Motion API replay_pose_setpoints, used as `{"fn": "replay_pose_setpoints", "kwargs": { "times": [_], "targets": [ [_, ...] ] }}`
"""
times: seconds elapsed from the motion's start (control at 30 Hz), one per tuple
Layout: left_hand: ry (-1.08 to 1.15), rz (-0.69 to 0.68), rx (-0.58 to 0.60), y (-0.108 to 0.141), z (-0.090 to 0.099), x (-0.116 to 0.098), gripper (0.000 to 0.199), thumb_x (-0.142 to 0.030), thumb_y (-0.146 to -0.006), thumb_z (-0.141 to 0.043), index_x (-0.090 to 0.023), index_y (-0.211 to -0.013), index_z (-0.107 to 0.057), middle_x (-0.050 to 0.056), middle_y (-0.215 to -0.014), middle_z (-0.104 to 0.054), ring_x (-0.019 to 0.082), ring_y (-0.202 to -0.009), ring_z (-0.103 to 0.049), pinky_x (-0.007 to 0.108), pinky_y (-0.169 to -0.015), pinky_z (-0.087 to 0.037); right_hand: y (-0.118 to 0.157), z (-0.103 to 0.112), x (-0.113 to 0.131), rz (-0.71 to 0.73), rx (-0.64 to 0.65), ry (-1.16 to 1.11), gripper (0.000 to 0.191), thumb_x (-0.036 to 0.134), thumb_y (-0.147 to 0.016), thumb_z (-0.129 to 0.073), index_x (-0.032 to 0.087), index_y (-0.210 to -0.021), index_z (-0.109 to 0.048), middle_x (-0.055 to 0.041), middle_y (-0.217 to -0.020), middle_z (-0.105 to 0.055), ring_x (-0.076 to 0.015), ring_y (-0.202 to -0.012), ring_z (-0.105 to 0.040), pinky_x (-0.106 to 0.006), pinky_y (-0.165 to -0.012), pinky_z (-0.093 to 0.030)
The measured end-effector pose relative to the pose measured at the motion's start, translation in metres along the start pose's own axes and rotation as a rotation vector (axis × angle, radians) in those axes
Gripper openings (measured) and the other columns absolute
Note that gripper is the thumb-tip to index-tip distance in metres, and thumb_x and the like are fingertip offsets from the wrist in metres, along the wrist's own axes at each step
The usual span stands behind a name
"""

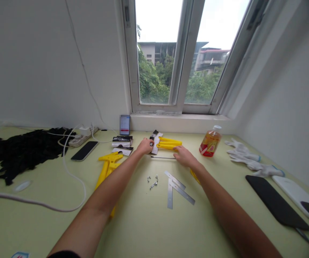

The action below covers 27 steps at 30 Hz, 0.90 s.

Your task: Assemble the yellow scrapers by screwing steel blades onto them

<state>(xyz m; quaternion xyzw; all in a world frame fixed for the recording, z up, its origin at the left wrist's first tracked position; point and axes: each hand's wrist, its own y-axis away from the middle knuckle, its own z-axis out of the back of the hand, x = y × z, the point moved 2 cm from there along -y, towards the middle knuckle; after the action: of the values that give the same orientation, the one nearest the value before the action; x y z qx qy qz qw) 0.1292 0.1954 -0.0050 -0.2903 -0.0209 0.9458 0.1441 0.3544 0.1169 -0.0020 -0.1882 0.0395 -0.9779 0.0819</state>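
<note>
My left hand [145, 146] is curled closed at one end of the yellow plastic bars [168, 143], against a white-and-black wrapped piece [156, 142]; I cannot tell whether it grips anything. My right hand [184, 157] lies half open, just by the bars' other end. On the counter [143, 229] nearby lie a thin black rod [163, 157], small metal nuts [152, 182] and flat steel strips [177, 190].

We stretch our bare left arm [103, 199] and right arm [231, 215] up from the bottom of the frame, converging toward the center. Our left hand [145, 146] is curled, knuckles up, just left of center; our right hand [184, 157] angles down, fingers forward, near it but apart.
</note>
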Motion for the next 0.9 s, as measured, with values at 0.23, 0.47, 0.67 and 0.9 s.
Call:
{"fn": "replay_pose_setpoints", "kwargs": {
  "times": [0.23, 0.47, 0.67, 0.9],
  "targets": [
    [0.040, -0.058, 0.013, 0.010, 0.033, -0.002, 0.032, -0.023, -0.075, -0.066, -0.021, -0.105, -0.076, 0.008, -0.111, -0.069, 0.022, -0.098, -0.064, 0.026, -0.091, -0.046, 0.013, 0.014, 0.033, 0.157, 0.157, -0.045, 0.030, 0.022, -0.088, -0.050, 0.018, -0.111, -0.069, -0.0111, -0.114, -0.070, -0.0233, -0.103, -0.065, -0.034, -0.090, -0.048],
    [0.073, -0.032, 0.081, 0.066, 0.100, 0.017, 0.033, -0.040, -0.082, -0.055, -0.015, -0.094, -0.073, 0.006, -0.076, -0.069, 0.016, -0.063, -0.061, 0.024, -0.059, -0.047, 0.035, 0.002, 0.076, 0.326, 0.383, -0.061, 0.026, 0.021, -0.079, -0.063, 0.023, -0.103, -0.072, -0.0067, -0.096, -0.074, -0.0212, -0.082, -0.067, -0.030, -0.071, -0.050],
    [-0.023, 0.185, 0.263, 0.110, 0.138, 0.058, 0.037, -0.048, -0.074, -0.062, -0.018, -0.094, -0.069, 0.007, -0.079, -0.066, 0.015, -0.051, -0.057, 0.021, -0.043, -0.041, 0.039, -0.004, 0.091, 0.379, 0.390, -0.067, 0.025, 0.023, -0.083, -0.058, 0.022, -0.106, -0.070, -0.0073, -0.102, -0.072, -0.0218, -0.090, -0.065, -0.032, -0.077, -0.049],
    [-0.111, 0.322, 0.426, 0.108, 0.127, 0.074, 0.039, -0.044, -0.049, -0.081, -0.019, -0.078, -0.071, 0.007, -0.065, -0.065, 0.020, -0.053, -0.060, 0.028, -0.051, -0.047, 0.039, -0.002, 0.086, 0.353, 0.362, -0.118, 0.021, 0.027, -0.086, -0.055, 0.023, -0.101, -0.069, -0.0058, -0.094, -0.072, -0.0200, -0.084, -0.066, -0.032, -0.076, -0.050]
  ]
}}
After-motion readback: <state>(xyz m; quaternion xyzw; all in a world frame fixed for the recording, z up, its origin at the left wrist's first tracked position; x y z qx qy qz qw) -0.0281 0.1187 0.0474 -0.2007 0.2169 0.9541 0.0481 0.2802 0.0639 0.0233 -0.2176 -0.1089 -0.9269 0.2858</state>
